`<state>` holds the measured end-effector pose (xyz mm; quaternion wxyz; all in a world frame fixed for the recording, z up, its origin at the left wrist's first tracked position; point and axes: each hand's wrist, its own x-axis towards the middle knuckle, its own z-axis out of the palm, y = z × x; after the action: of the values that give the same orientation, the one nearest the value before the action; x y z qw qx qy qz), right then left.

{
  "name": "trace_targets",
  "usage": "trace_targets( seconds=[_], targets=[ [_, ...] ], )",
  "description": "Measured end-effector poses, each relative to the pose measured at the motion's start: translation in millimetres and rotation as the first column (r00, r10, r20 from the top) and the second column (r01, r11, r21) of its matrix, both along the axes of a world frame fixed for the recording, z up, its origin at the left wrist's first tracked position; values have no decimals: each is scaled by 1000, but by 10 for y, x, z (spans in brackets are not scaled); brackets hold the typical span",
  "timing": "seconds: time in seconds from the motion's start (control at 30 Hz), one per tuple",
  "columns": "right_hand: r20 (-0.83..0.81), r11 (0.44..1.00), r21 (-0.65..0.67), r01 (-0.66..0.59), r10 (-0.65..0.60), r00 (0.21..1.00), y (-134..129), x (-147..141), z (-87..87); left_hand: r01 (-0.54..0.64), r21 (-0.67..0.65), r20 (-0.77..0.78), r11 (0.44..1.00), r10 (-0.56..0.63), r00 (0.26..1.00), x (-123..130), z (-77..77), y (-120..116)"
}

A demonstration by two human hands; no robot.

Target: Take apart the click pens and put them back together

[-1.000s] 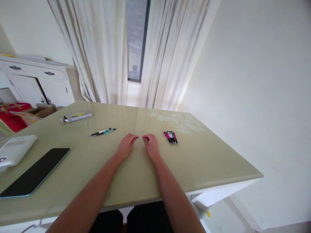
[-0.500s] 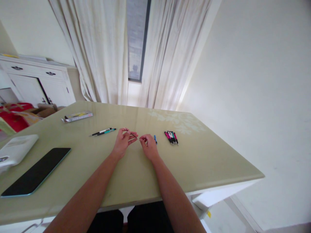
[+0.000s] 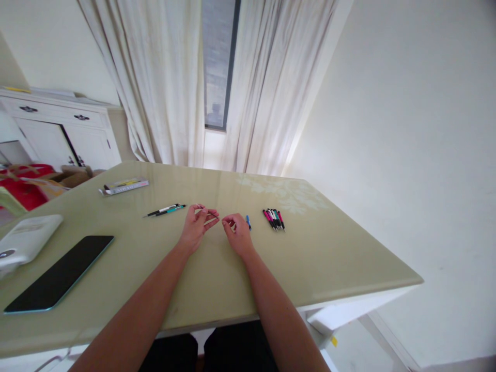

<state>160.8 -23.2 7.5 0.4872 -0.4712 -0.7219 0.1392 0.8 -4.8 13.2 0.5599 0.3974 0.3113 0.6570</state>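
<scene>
Over the middle of the table, my left hand (image 3: 195, 227) pinches a thin dark pen refill (image 3: 212, 214) between thumb and fingers. Its tip points at my right hand (image 3: 236, 232). That hand is closed in a pinch, and whatever its fingertips hold is too small to make out. Just right of it lies a blue pen barrel (image 3: 248, 222), partly covered by the hand. Two pens, a white and black one (image 3: 165, 210) and a teal one (image 3: 170, 210), lie left of my left hand. Several pink, white, teal and black pens (image 3: 273, 219) lie side by side to the right.
An opened narrow box (image 3: 126, 187) sits at the back left of the table (image 3: 329, 258). A dark tablet (image 3: 58, 274) and a white device (image 3: 31, 237) lie at the left. Red bags (image 3: 27, 188) stand beyond the left edge, near a white cabinet (image 3: 62, 129).
</scene>
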Motion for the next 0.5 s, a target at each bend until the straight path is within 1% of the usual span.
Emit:
trace_targets(
  seconds=[0.13, 0.23, 0.3, 0.4, 0.5],
  targets=[
    [-15, 999, 27, -23, 23, 1000, 11, 3, -3, 33, 7, 10, 999, -33, 999, 7, 8, -13],
    [-49, 998, 61, -2, 5, 999, 22, 15, -7, 62, -9, 11, 998, -62, 998, 1, 5, -19],
    [-75, 996, 83, 23, -17, 997, 26, 21, -7, 105, -47, -14, 993, -106, 994, 7, -6, -26],
    [-76, 993, 113, 23, -15, 997, 21, 19, 3, 195, -91, -67, 977, -201, 977, 47, -35, -45],
    [-59, 992, 128, 8, 0, 998, 9, 18, 25, 222, -86, -89, 971, -229, 969, 87, -66, -51]
  ],
)
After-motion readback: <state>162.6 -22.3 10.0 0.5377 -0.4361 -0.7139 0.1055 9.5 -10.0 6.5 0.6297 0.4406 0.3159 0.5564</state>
